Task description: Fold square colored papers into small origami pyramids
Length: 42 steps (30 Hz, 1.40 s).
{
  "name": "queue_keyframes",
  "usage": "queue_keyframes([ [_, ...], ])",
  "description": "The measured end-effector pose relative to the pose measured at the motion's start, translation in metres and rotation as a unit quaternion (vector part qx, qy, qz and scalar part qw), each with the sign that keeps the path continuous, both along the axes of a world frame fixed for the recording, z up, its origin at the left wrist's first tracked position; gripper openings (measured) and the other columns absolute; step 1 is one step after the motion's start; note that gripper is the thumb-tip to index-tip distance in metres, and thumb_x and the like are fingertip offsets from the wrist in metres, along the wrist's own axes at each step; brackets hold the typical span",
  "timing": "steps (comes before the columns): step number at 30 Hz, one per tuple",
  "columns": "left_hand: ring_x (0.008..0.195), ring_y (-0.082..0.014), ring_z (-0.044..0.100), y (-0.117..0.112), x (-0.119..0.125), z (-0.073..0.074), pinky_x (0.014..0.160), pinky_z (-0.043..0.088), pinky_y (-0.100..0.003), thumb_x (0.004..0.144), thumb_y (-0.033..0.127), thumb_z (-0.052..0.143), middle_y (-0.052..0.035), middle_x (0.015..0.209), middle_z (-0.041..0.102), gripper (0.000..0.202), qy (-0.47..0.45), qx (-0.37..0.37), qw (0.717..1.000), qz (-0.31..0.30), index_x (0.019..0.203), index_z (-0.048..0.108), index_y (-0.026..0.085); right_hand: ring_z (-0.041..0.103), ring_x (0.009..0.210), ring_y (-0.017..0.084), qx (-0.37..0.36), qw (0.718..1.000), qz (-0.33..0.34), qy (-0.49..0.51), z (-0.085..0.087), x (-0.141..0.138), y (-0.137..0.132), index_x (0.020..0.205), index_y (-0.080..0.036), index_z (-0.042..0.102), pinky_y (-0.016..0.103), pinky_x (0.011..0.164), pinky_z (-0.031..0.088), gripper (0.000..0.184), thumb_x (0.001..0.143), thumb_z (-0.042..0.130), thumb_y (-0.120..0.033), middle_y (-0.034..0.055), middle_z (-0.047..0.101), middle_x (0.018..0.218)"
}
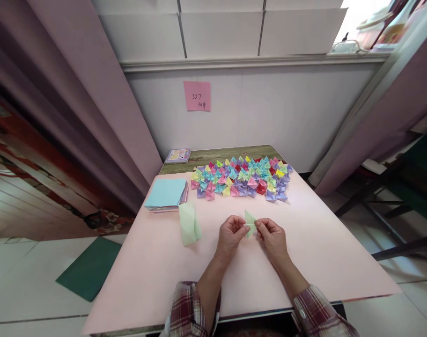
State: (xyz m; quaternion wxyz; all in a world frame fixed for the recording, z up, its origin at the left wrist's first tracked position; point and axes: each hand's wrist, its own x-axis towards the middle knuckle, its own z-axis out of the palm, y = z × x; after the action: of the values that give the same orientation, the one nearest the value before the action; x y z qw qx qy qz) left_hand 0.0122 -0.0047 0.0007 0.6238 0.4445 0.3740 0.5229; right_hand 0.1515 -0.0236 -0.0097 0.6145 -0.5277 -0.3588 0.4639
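Note:
Both hands hold a small, pale green, folded paper piece (pixel 250 221) just above the pink table sheet (pixel 305 252). My left hand (pixel 230 235) pinches its left lower edge with thumb and fingers closed. My right hand (pixel 272 236) pinches the right side the same way. A pale green paper strip (pixel 189 223), folded lengthwise, lies on the sheet to the left of my hands. Beyond it sits a stack of square paper sheets (pixel 166 194) with a light blue one on top.
Several small folded paper shapes in many colours (pixel 241 179) cover the far part of the table. A small printed packet (pixel 178 155) lies at the far left corner. A pink note (pixel 197 96) is stuck on the wall. A dark green sheet (pixel 90 267) lies on the floor at left.

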Motion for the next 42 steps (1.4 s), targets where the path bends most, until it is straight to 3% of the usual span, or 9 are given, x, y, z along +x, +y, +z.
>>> queue_keyframes([
  [8, 0.054, -0.0068, 0.049, 0.001, 0.001, 0.0, 0.051, 0.037, -0.019, 0.065, 0.029, 0.079, 0.0036, 0.066, 0.057, 0.028, 0.004, -0.026, 1.0, 0.005, 0.078, 0.06, 0.014, 0.043, 0.046, 0.009, -0.004, 1.0, -0.001, -0.012, 0.002, 0.0, 0.0, 0.074, -0.017, 0.066, 0.021, 0.045, 0.035, 0.031, 0.07, 0.075, -0.046, -0.0048, 0.052, 0.05],
  [14, 0.046, -0.0057, 0.042, 0.0, -0.001, 0.001, 0.045, 0.031, -0.019, 0.065, 0.034, 0.079, 0.0049, 0.054, 0.053, 0.028, 0.032, -0.035, 0.999, -0.014, 0.071, 0.062, 0.013, 0.044, 0.046, 0.01, 0.01, 0.999, -0.001, -0.032, -0.001, 0.0, 0.0, 0.073, -0.017, 0.067, 0.022, 0.045, 0.035, 0.03, 0.071, 0.074, -0.046, -0.0042, 0.053, 0.05],
  [19, 0.04, -0.0037, 0.032, -0.001, -0.003, 0.002, 0.041, 0.023, -0.019, 0.072, 0.039, 0.074, 0.0067, 0.046, 0.046, 0.028, 0.062, -0.039, 0.997, -0.037, 0.074, 0.067, 0.012, 0.044, 0.046, 0.01, 0.026, 0.998, 0.008, -0.06, -0.003, 0.0, 0.0, 0.074, -0.017, 0.068, 0.022, 0.045, 0.035, 0.028, 0.073, 0.073, -0.044, -0.0046, 0.052, 0.049],
  [24, 0.035, -0.0037, 0.032, 0.001, -0.009, 0.006, 0.038, 0.021, -0.018, 0.078, 0.043, 0.068, 0.0064, 0.043, 0.048, 0.03, 0.032, -0.062, 0.995, -0.077, 0.082, 0.065, 0.013, 0.047, 0.048, 0.01, 0.056, 0.995, 0.046, -0.068, -0.003, 0.001, -0.003, 0.076, -0.018, 0.068, 0.023, 0.048, 0.038, 0.025, 0.077, 0.071, -0.043, -0.0034, 0.055, 0.053],
  [28, 0.034, -0.0062, 0.043, 0.002, -0.013, 0.01, 0.035, 0.029, -0.018, 0.078, 0.047, 0.067, 0.0025, 0.053, 0.059, 0.033, 0.005, -0.094, 0.987, -0.131, 0.081, 0.06, 0.015, 0.053, 0.05, 0.011, 0.076, 0.99, 0.122, 0.009, -0.003, 0.004, -0.005, 0.081, -0.018, 0.068, 0.024, 0.051, 0.043, 0.034, 0.088, 0.056, -0.049, -0.0007, 0.059, 0.056],
  [32, 0.043, -0.0092, 0.053, 0.0, -0.014, 0.014, 0.043, 0.042, -0.02, 0.08, 0.047, 0.067, -0.0005, 0.058, 0.062, 0.034, -0.002, -0.09, 0.981, -0.171, 0.081, 0.059, 0.014, 0.048, 0.042, 0.008, 0.026, 0.984, 0.17, 0.045, 0.002, 0.006, -0.003, 0.084, -0.019, 0.064, 0.02, 0.043, 0.038, 0.025, 0.081, 0.068, -0.044, -0.0036, 0.057, 0.055],
  [36, 0.047, -0.0099, 0.056, -0.001, -0.015, 0.016, 0.047, 0.044, -0.02, 0.081, 0.046, 0.066, -0.0012, 0.06, 0.062, 0.033, -0.005, -0.082, 0.983, -0.163, 0.082, 0.059, 0.014, 0.044, 0.038, 0.007, 0.0, 0.971, 0.234, 0.045, 0.007, 0.007, -0.001, 0.1, -0.019, 0.062, 0.018, 0.038, 0.033, 0.033, 0.081, 0.068, -0.045, -0.0056, 0.054, 0.051],
  [42, 0.048, -0.0107, 0.057, -0.002, -0.017, 0.018, 0.048, 0.045, -0.021, 0.08, 0.047, 0.066, -0.0006, 0.061, 0.062, 0.033, 0.004, -0.088, 0.984, -0.154, 0.078, 0.057, 0.015, 0.038, 0.035, 0.005, 0.026, 0.968, 0.228, 0.099, 0.004, 0.01, -0.001, 0.083, -0.02, 0.054, 0.017, 0.037, 0.029, 0.024, 0.083, 0.069, -0.039, -0.0077, 0.052, 0.045],
])
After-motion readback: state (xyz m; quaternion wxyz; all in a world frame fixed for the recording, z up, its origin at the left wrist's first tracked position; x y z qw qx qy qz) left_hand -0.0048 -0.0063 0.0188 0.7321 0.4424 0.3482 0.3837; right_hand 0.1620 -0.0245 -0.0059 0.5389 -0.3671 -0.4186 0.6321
